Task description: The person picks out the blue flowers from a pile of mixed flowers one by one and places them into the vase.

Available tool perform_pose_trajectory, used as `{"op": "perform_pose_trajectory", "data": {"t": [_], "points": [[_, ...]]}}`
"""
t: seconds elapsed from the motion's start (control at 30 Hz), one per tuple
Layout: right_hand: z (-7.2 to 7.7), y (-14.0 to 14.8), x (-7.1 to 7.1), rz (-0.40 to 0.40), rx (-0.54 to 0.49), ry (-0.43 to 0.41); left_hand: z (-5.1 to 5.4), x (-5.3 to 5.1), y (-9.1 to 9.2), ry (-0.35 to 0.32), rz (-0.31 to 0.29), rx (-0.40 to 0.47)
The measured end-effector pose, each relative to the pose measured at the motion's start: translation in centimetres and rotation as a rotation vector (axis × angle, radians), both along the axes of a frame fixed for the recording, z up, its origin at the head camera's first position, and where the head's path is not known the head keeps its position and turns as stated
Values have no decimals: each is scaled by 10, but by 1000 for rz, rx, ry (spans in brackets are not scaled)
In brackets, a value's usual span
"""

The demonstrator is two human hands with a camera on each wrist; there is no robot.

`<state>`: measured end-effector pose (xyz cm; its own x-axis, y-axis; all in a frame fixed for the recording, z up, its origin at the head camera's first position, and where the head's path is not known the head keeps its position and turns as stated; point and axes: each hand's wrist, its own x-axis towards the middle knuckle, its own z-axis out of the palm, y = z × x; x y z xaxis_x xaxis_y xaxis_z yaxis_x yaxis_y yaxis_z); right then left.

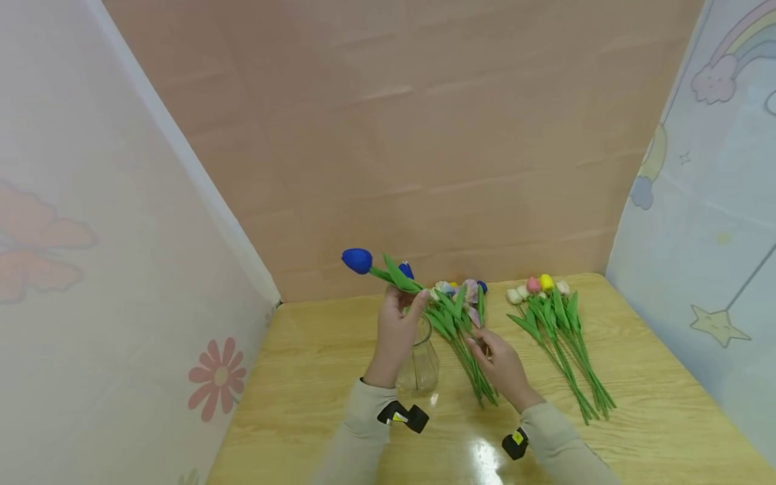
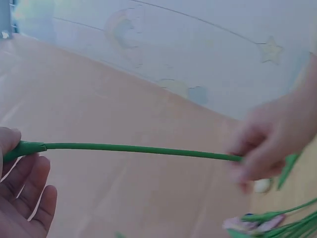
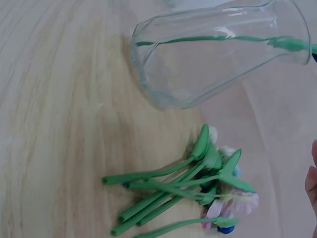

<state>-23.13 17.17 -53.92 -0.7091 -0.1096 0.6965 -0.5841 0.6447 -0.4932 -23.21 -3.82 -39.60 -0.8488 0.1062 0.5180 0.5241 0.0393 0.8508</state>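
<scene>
A blue artificial tulip (image 1: 358, 261) lies across my left hand (image 1: 397, 333), which pinches it near the leaf base, its bloom pointing left. In the left wrist view its bare green stem (image 2: 133, 148) runs nearly level to my right hand (image 2: 270, 141), blurred, whose fingers grip the far end. Behind my left forearm stands a clear glass vase (image 1: 424, 370), partly hidden. The right wrist view shows the vase (image 3: 213, 64) with one green stem inside; a second blue bloom (image 1: 406, 271) shows above it in the head view.
Beside the vase lies a bunch of mixed artificial flowers (image 1: 445, 313), stems toward me. Farther right is another bunch of tulips (image 1: 560, 323) in white, pink and yellow. Printed cloth walls (image 1: 715, 222) stand left and right, with a brown backdrop (image 1: 424, 135) behind the wooden table (image 1: 315, 377).
</scene>
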Motion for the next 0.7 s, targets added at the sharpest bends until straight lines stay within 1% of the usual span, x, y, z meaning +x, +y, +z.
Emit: {"op": "perform_pose_trajectory", "data": {"t": [0.1,0.2,0.27,0.33,0.4,0.47,0.57,0.7], "points": [[-7,4,-1,-21,12,-44,14,5,-17,133,76,4],[-13,8,-1,-41,22,-89,21,8,-32,261,183,-36],[-16,11,-1,-51,26,-117,24,9,-40,316,244,-79],[-19,13,-1,-60,32,-138,23,8,-46,352,298,-139],[-20,14,-1,-62,33,-153,19,5,-50,365,340,-206],[-21,15,-1,-62,33,-158,11,2,-52,360,368,-277],[-21,15,-1,-64,30,-158,-6,-5,-53,339,405,-400],[-20,14,-2,-75,35,-156,-27,-14,-52,288,423,-524]]}}
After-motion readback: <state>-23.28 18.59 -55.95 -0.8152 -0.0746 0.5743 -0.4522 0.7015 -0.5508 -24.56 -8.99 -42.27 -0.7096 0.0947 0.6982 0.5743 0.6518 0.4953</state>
